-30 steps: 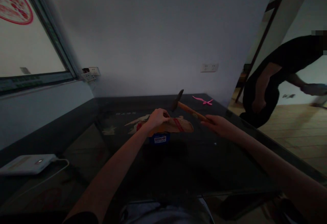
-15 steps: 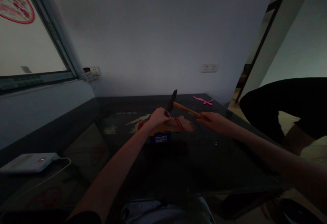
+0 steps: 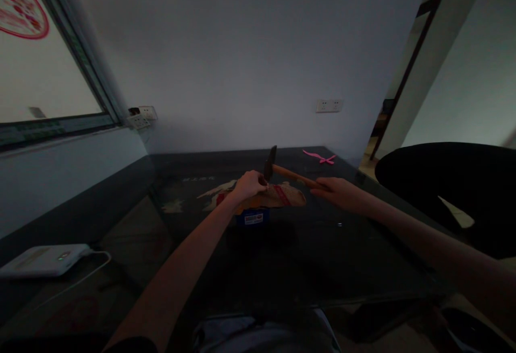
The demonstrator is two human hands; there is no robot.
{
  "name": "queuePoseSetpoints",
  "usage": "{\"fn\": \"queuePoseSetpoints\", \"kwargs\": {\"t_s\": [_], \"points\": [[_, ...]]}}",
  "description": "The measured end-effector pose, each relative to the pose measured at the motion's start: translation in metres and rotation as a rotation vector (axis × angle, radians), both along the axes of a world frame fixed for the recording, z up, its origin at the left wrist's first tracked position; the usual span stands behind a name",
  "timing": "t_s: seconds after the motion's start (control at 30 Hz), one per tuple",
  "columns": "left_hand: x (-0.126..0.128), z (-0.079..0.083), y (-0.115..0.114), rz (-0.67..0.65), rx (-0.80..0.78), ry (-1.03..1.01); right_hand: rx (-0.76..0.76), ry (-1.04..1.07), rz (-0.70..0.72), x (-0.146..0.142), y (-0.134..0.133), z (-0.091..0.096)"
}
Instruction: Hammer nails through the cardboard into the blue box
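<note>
My right hand [image 3: 337, 191] grips the wooden handle of a small hammer [image 3: 282, 170]. Its dark head stands just above and beside my left hand [image 3: 249, 185]. The left hand is closed in a pinch on something too small to make out, resting on a tan wooden piece with red bands [image 3: 282, 196]. That piece lies across a small blue box [image 3: 252, 217] on the dark glass table [image 3: 306, 256].
A white device [image 3: 42, 260] with a cable lies at the near left. A pink ribbon [image 3: 320, 157] sits at the table's far right. Wall sockets [image 3: 329, 106] are on the back wall. Another person in black [image 3: 451, 192] bends close at the right edge.
The hammer head has swung down and left toward my left hand. The other person at the right has bent lower and closer, filling more of the right side.
</note>
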State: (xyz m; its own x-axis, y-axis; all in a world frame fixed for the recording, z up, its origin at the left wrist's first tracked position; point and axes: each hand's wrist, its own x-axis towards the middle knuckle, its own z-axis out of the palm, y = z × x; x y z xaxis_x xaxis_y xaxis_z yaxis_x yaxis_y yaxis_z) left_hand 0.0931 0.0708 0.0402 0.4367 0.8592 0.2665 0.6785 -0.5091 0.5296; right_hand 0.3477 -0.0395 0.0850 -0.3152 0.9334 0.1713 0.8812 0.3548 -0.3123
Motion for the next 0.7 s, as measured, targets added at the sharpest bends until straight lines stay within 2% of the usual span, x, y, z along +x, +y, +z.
{"fn": "queuePoseSetpoints", "kwargs": {"t_s": [0.2,0.43,0.7], "points": [[0.0018,0.0030,-0.0023,-0.009,0.069,0.048,0.001,-0.032,-0.013,0.0039,0.0009,-0.0070],[0.0026,0.0013,-0.0007,0.022,0.052,0.058,0.017,0.022,-0.012,0.0077,0.0012,-0.0038],[0.0026,0.0020,0.0017,0.036,0.052,0.087,-0.014,-0.026,0.002,0.0033,-0.0004,-0.0080]]}}
